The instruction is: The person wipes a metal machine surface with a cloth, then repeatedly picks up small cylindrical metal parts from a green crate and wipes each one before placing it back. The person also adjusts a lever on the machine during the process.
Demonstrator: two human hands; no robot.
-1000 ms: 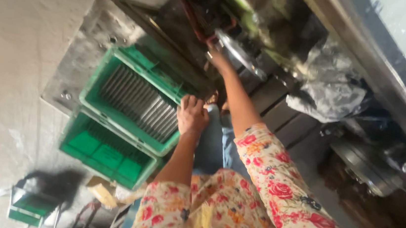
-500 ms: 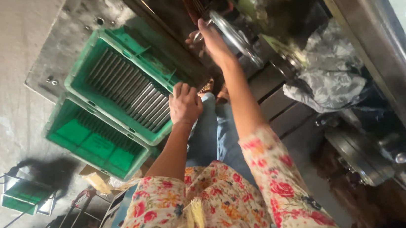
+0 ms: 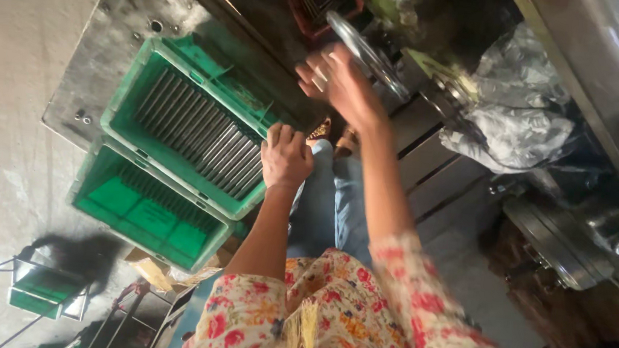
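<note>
- Left hand (image 3: pixel 285 156) curled into a loose fist, knuckles up, resting at near corner of upper green crate (image 3: pixel 155 61); whether anything pinched inside, cannot tell.
- Upper green crate packed with row of grey metal rods (image 3: pixel 203 135) lying side by side, filling its floor edge to edge.
- Right hand (image 3: pixel 341 85) raised and blurred, fingers half spread, reaching toward round metal disc (image 3: pixel 368 55) on the machine; touching or just short of it, cannot tell.
- Disc tilted, edge-on to camera, mounted on dark machine body (image 3: pixel 429 27).
- Lower green crate (image 3: pixel 143 215) touching upper crate along one long side, holding green dividers inside, no rods seen.
- Both crates seated on grey metal plate (image 3: pixel 124 12), upper crate near plate's far edge, lower crate overhanging its near edge.
- Crumpled grey plastic sheet (image 3: pixel 515 118) draped over machine parts just right of right forearm.
- Floral sleeves (image 3: pixel 378 324) on both arms, blue trousers (image 3: pixel 321 205) between them.
- Small green box in wire stand (image 3: pixel 45 288) on concrete floor (image 3: pixel 0 91), well apart from the crates.
</note>
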